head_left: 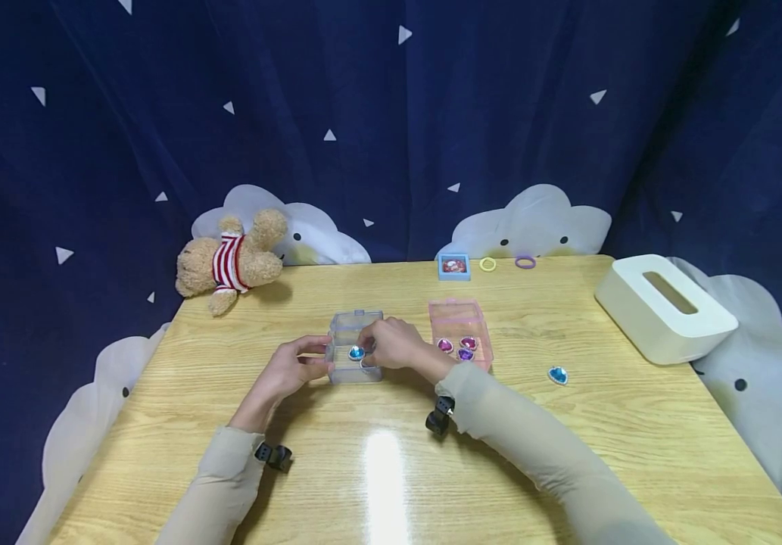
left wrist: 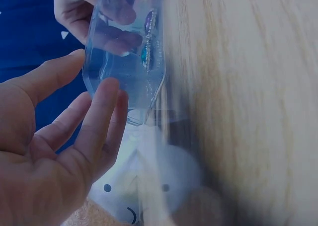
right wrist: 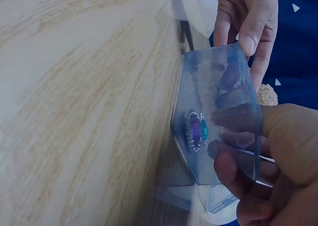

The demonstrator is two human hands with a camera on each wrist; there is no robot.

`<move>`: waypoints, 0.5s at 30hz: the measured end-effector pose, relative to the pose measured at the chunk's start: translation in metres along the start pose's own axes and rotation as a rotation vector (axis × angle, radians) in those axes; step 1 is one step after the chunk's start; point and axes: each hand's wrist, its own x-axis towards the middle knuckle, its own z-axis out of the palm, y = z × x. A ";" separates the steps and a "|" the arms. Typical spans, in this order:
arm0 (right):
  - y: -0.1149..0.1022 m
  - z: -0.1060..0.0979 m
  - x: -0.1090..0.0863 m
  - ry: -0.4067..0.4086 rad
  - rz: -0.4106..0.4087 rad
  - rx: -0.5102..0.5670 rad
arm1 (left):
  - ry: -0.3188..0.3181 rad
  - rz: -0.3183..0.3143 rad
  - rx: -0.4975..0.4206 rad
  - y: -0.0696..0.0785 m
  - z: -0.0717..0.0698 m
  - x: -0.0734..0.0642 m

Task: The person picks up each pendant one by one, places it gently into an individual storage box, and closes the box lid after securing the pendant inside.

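Observation:
A clear bluish plastic box (head_left: 356, 375) stands on the table with its lid raised. Inside lie a blue gem (head_left: 356, 353) with a silvery rim and a purple gem (right wrist: 195, 130) beside it. My left hand (head_left: 291, 367) touches the box's left side, thumb and fingers spread and nearly straight along the wall, as the left wrist view (left wrist: 69, 131) also shows. Into the box from the right reaches my right hand (head_left: 394, 344). Its thumb and fingertips (right wrist: 218, 149) are loosely bent near the gems, a gap between them and nothing pinched.
Right of the box, an open pink box (head_left: 459, 310) holds several gems. A loose blue gem (head_left: 557, 375) lies farther right, near a white tissue box (head_left: 690, 325). At the back are a teddy bear (head_left: 254, 265), a small blue frame (head_left: 454, 276), a yellow ring (head_left: 487, 258) and a purple ring (head_left: 525, 266).

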 end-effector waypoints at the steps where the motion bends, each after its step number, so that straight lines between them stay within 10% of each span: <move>1: 0.001 0.001 0.000 0.001 -0.004 0.005 | 0.000 0.002 -0.002 0.000 0.000 0.000; 15: 0.016 -0.010 -0.004 0.023 -0.109 0.220 | 0.005 -0.002 0.022 -0.002 -0.001 0.001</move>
